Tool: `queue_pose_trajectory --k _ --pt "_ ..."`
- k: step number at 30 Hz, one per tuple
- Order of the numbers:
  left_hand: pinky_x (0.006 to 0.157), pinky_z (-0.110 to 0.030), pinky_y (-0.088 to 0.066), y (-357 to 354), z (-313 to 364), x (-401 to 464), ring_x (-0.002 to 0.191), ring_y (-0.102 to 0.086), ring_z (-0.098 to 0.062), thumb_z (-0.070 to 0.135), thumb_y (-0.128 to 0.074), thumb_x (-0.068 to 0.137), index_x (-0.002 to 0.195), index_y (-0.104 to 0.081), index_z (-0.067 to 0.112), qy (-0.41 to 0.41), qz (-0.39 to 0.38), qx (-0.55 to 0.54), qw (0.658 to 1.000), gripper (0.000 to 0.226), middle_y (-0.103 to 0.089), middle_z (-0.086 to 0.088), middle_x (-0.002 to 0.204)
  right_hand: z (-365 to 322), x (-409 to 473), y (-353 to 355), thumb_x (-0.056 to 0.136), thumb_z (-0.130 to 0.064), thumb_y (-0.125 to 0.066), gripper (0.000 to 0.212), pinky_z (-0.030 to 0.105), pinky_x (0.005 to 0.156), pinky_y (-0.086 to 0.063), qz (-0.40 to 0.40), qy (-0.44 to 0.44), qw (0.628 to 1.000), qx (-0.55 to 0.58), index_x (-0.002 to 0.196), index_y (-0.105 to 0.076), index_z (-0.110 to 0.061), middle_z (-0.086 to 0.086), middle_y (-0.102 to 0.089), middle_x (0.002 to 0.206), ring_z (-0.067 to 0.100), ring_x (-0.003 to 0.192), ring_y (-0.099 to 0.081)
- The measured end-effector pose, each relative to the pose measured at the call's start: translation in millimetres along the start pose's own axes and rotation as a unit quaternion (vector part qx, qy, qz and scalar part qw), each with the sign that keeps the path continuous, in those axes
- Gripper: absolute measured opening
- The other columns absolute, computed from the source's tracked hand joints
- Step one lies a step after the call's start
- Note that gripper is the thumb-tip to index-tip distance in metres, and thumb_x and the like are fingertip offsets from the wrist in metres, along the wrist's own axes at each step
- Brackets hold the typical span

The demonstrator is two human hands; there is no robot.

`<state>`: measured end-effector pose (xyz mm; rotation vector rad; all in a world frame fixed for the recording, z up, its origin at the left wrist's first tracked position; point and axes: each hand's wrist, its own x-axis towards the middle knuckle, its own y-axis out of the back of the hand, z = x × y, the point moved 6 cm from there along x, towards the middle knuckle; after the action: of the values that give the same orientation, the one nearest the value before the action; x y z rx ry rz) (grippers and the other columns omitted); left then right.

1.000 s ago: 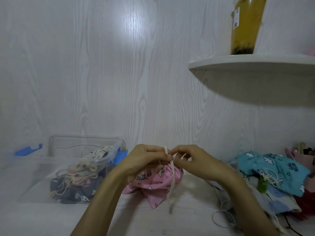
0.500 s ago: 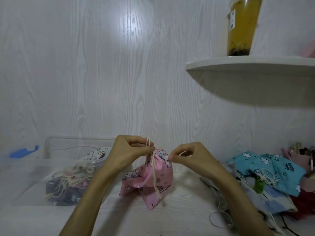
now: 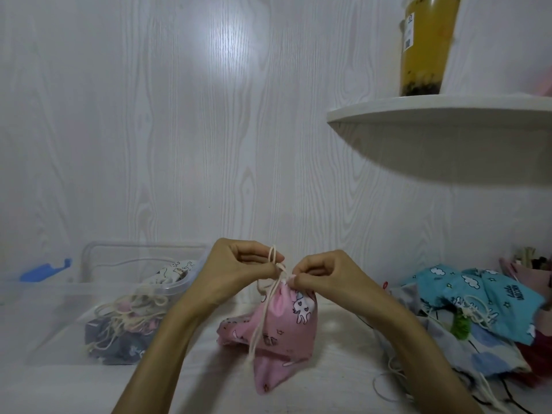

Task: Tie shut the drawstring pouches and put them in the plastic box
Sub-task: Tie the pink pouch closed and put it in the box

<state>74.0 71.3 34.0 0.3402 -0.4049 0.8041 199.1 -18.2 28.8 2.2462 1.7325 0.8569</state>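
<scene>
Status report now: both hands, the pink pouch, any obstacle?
Left hand and right hand pinch cord. Pink pouch on table, untied. Plastic box unobstructed.

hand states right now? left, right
Left hand: closed, pinching the cream drawstring of the pink pouch.
Right hand: closed, pinching the same drawstring.

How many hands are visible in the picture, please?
2: the left hand and the right hand both pinch the cord at the neck of the pink pouch.

dim, cool light, soft glare on the wall [image 3: 230,64], heavy shadow beneath the shelf [image 3: 442,115], slightly blurred edges
</scene>
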Motion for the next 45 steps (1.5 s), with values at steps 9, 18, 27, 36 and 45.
queue_pose_trajectory --k 9,18,27,36,45 --pt "0.065 -0.021 -0.056 -5.5 -0.5 -0.7 0.073 -0.073 -0.018 0.007 -0.08 0.065 0.082 -0.076 0.008 -0.064 0.082 -0.018 0.994 0.017 -0.076 -0.004 0.078 9.2 0.9 7.1 0.092 -0.032 -0.055 0.02 0.027 0.075 -0.052 0.043 -0.076 0.995 0.052 0.094 -0.069 -0.017 0.006 -0.065 0.078 0.017 0.072 -0.061" --pt "0.073 -0.02 -0.055 -13.7 -8.5 1.7 0.084 -0.072 -0.012 0.015 -0.077 0.066 0.085 -0.077 0.014 -0.076 0.042 -0.008 0.996 0.019 -0.076 0.001 0.084 13.3 -1.9 15.1 0.08 -0.027 -0.07 0.013 0.018 0.07 -0.053 0.073 -0.069 0.995 0.027 0.086 -0.078 -0.018 0.001 -0.075 0.082 0.008 0.076 -0.067" --pt "0.081 -0.026 -0.055 -32.1 -17.9 6.2 0.084 -0.071 -0.02 0.012 -0.065 0.084 0.09 -0.071 0.012 -0.018 -0.03 -0.033 0.999 0.008 -0.075 -0.011 0.085 -11.5 -9.6 20.1 0.073 -0.03 -0.065 0.015 0.014 0.053 -0.025 0.29 0.041 0.878 -0.377 0.067 -0.053 -0.023 -0.007 -0.055 0.063 0.007 0.057 -0.048" --pt "0.061 -0.017 -0.053 -36.9 -24.9 9.2 0.067 -0.068 -0.009 0.015 -0.064 0.087 0.085 -0.07 0.008 0.069 0.019 -0.063 0.995 0.01 -0.073 -0.004 0.075 12.7 -12.4 42.0 0.092 -0.022 -0.054 0.02 0.022 0.063 -0.041 0.389 -0.032 0.858 -0.333 0.107 -0.067 -0.019 -0.002 -0.069 0.1 0.018 0.081 -0.063" --pt "0.057 -0.014 -0.052 -20.9 -31.0 7.5 0.066 -0.07 -0.006 0.017 -0.067 0.085 0.092 -0.073 0.007 0.126 0.043 -0.121 0.984 0.014 -0.075 0.0 0.075 24.3 -14.3 60.4 0.087 -0.024 -0.059 0.021 0.023 0.073 -0.048 0.136 -0.108 0.971 0.167 0.105 -0.068 -0.019 0.0 -0.073 0.101 0.013 0.087 -0.069"
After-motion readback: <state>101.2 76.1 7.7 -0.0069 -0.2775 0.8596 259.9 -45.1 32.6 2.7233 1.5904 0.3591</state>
